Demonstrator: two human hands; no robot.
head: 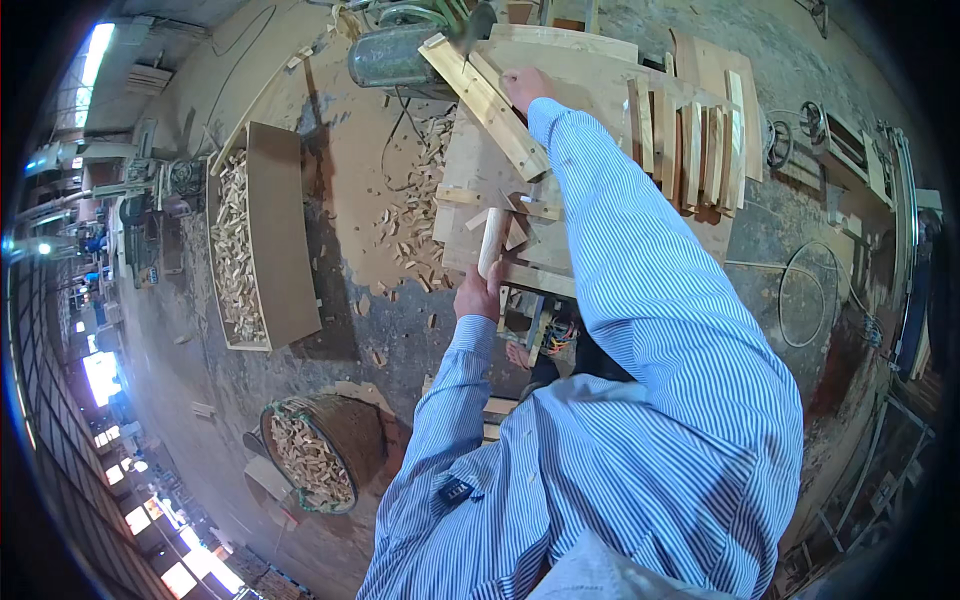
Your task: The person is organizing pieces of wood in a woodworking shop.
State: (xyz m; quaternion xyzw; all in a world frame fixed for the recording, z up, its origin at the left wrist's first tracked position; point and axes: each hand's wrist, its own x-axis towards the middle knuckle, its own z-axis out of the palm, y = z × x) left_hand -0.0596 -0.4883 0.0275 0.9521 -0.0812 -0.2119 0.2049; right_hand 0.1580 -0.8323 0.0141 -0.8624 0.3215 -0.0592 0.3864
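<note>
My left hand grips the near end of a pale, rounded wooden piece at the front edge of the wooden worktable. Small wood offcuts lie beside that piece, next to a wooden crossbar. Farther up, my right hand is curled against a narrow wooden strip alongside a long bolted wooden board. My right fingertips are partly hidden, so their hold is unclear. Just beyond the board's far end is a circular saw blade, blurred.
Several wooden strips stand in a row at the table's right. A green motor sits at the far left corner. Offcuts litter the floor. A wooden box and a basket hold more. A hose coils at right.
</note>
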